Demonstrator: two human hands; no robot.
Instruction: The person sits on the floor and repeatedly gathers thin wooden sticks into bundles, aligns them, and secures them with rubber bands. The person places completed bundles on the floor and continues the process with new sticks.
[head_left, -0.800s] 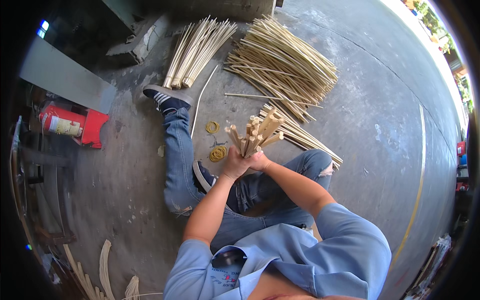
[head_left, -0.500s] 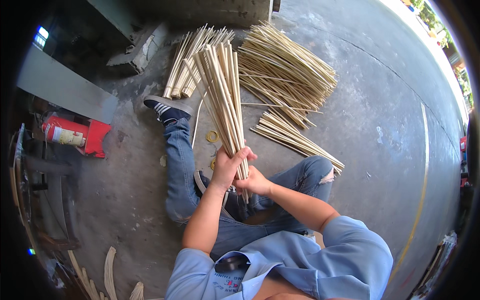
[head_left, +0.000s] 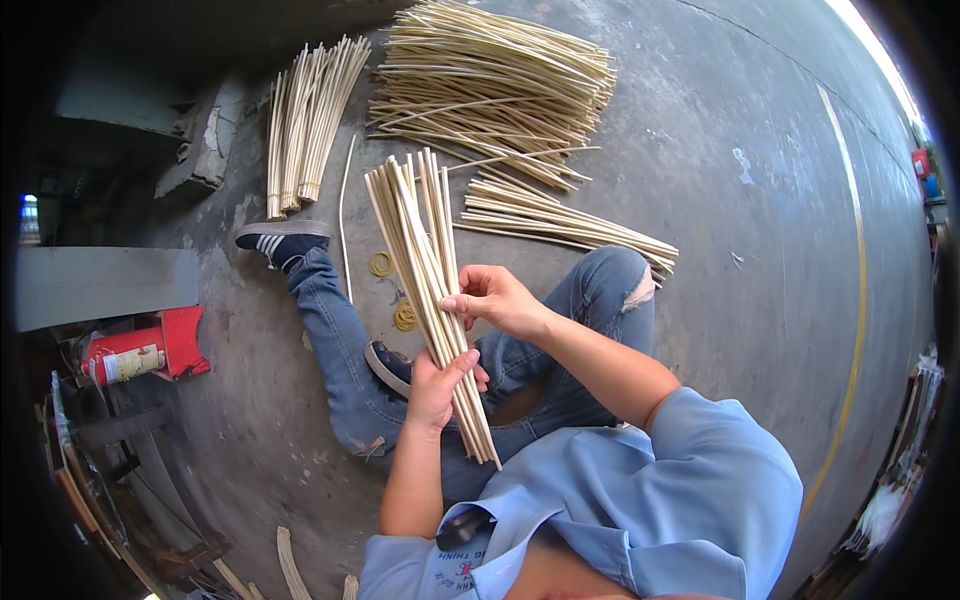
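Observation:
A bundle of thin, pale wooden sticks (head_left: 428, 262) slants across in front of me, its upper ends fanned apart and its lower ends near my lap. My left hand (head_left: 440, 388) is wrapped round the lower part, with the thumb across the front. Higher up, my right hand (head_left: 502, 303) is closed at the bundle's right side, its thumb pressed on the sticks and its fingers curled, partly behind them. Beyond my hands, yellow rubber bands (head_left: 404, 316) lie on the floor, with another yellow ring of bands (head_left: 381, 264) farther off.
A large heap of sticks (head_left: 500, 75) lies at the far side, with a smaller pile (head_left: 570, 226) nearer my right knee. Sorted bundles (head_left: 312, 125) lie past my shoe (head_left: 283, 240). One long stick (head_left: 343, 215) is by my leg. A red fire extinguisher (head_left: 130, 354) is at left.
The bundle has come lower and tilted, its lower end now toward my lap. My right hand has moved from the bundle's bottom up its right side; my left hand now grips lower. The view has shifted.

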